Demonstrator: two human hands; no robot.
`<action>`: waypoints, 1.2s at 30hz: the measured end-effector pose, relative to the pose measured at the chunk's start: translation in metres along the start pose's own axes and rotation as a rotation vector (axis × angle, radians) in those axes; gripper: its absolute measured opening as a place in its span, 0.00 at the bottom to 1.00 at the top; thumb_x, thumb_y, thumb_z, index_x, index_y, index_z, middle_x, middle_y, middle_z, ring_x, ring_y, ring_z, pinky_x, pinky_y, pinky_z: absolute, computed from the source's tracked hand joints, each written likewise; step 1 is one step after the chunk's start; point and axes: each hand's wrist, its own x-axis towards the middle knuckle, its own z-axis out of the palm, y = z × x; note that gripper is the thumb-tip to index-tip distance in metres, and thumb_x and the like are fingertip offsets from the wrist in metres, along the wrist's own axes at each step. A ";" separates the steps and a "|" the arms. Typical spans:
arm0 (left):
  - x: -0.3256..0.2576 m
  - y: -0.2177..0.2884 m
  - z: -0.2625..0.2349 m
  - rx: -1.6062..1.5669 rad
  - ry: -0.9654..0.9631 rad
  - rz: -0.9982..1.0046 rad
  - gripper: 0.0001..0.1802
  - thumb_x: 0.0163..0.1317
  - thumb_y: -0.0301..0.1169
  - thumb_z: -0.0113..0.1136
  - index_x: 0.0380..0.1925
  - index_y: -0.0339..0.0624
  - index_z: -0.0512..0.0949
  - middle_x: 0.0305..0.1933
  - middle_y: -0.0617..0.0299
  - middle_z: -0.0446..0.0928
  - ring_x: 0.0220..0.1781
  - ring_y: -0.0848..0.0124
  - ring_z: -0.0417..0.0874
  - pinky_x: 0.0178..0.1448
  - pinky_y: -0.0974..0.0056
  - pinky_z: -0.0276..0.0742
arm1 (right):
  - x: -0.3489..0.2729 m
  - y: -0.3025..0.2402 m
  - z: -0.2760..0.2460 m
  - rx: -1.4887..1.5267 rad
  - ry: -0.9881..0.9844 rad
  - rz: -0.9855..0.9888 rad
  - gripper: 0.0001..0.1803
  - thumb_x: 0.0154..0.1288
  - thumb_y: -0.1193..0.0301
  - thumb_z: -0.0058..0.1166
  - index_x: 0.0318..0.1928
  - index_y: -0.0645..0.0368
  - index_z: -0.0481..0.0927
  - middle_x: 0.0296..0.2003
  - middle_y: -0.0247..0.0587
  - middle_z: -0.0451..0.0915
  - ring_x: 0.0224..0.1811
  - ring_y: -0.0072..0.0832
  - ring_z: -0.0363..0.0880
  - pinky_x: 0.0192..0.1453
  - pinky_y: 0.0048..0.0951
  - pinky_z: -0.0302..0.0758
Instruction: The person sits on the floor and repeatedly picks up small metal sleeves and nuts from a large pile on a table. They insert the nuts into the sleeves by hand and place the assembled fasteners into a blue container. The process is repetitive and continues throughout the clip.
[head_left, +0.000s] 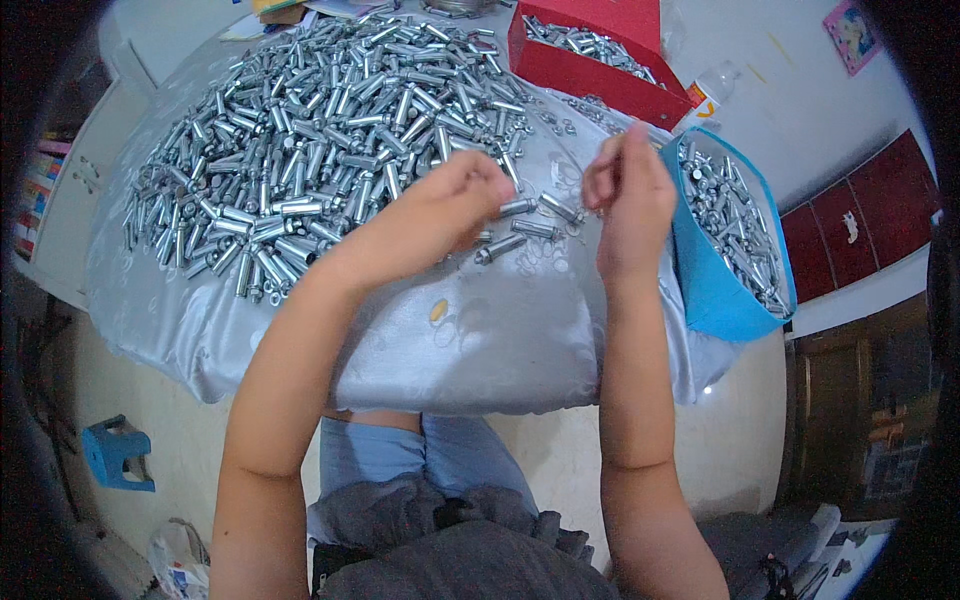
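A: Working with the bolts (pixel 535 231), it seems; doing this well how?

B: Pinching only one each time, better across its middle than at the tip, and lifting gently, without pushing others back to the pile (pixel 350 140).

A: Looking for these bolts where?

B: Finding several loose on the cloth (pixel 440 370), between the left hand (pixel 468 195) and the right hand (pixel 637 190), a little nearer to the body.

A: Posing the hands how?

B: With the left, slanting the forearm forward and rightward, bending the wrist, curling the fingers at the right near side of the pile. With the right, pointing the forearm almost straight forward, curling the fingers leftward, just beside the blue box (pixel 705 275).

A: Gripping anything?

B: Curling the fingers inward with both, but, because of blur, not being able to tell whether clamping on a bolt or on nothing.
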 end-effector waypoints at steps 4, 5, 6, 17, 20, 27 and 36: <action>-0.013 -0.005 0.003 0.178 -0.736 -0.144 0.12 0.60 0.33 0.50 0.40 0.38 0.66 0.30 0.69 0.68 0.28 0.83 0.67 0.29 0.75 0.64 | 0.008 -0.004 -0.009 0.358 0.157 0.031 0.17 0.65 0.59 0.41 0.23 0.56 0.66 0.13 0.27 0.57 0.16 0.17 0.56 0.19 0.19 0.53; -0.015 -0.009 0.006 0.185 -0.911 -0.160 0.12 0.61 0.32 0.49 0.41 0.37 0.66 0.31 0.68 0.69 0.30 0.84 0.67 0.30 0.75 0.65 | 0.010 -0.004 -0.012 0.404 0.177 0.051 0.17 0.64 0.59 0.41 0.23 0.56 0.66 0.13 0.26 0.56 0.15 0.17 0.55 0.19 0.19 0.52; -0.015 -0.011 0.007 0.191 -1.086 -0.175 0.12 0.61 0.31 0.49 0.41 0.36 0.66 0.33 0.67 0.70 0.31 0.84 0.68 0.31 0.74 0.66 | 0.012 -0.004 -0.014 0.451 0.197 0.070 0.17 0.64 0.59 0.41 0.24 0.56 0.66 0.13 0.26 0.55 0.15 0.17 0.54 0.18 0.20 0.51; 0.009 0.001 -0.010 -0.971 -0.149 -0.072 0.41 0.56 0.61 0.37 0.48 0.28 0.65 0.39 0.52 0.75 0.33 0.67 0.77 0.39 0.65 0.74 | 0.018 -0.002 -0.033 0.564 0.293 0.006 0.16 0.64 0.59 0.42 0.23 0.54 0.65 0.13 0.26 0.55 0.15 0.17 0.53 0.19 0.20 0.51; 0.010 -0.003 -0.013 -0.876 -0.175 -0.033 0.40 0.57 0.61 0.35 0.47 0.28 0.66 0.39 0.52 0.75 0.34 0.67 0.77 0.39 0.66 0.74 | 0.017 -0.003 -0.033 0.564 0.311 0.021 0.16 0.64 0.59 0.42 0.23 0.54 0.65 0.13 0.26 0.55 0.15 0.17 0.53 0.19 0.20 0.51; 0.009 -0.002 -0.004 -0.511 -0.019 -0.081 0.34 0.60 0.57 0.35 0.41 0.33 0.70 0.33 0.58 0.75 0.31 0.72 0.76 0.36 0.70 0.74 | 0.017 -0.001 -0.030 0.478 0.306 -0.005 0.16 0.63 0.60 0.42 0.22 0.55 0.65 0.12 0.27 0.55 0.14 0.17 0.52 0.18 0.21 0.50; 0.004 -0.012 0.013 -0.428 -0.488 -0.163 0.30 0.58 0.54 0.44 0.44 0.36 0.67 0.35 0.57 0.73 0.31 0.73 0.74 0.37 0.70 0.72 | 0.015 0.011 -0.011 0.194 0.356 -0.071 0.18 0.65 0.62 0.41 0.20 0.58 0.65 0.12 0.28 0.59 0.12 0.16 0.55 0.15 0.19 0.53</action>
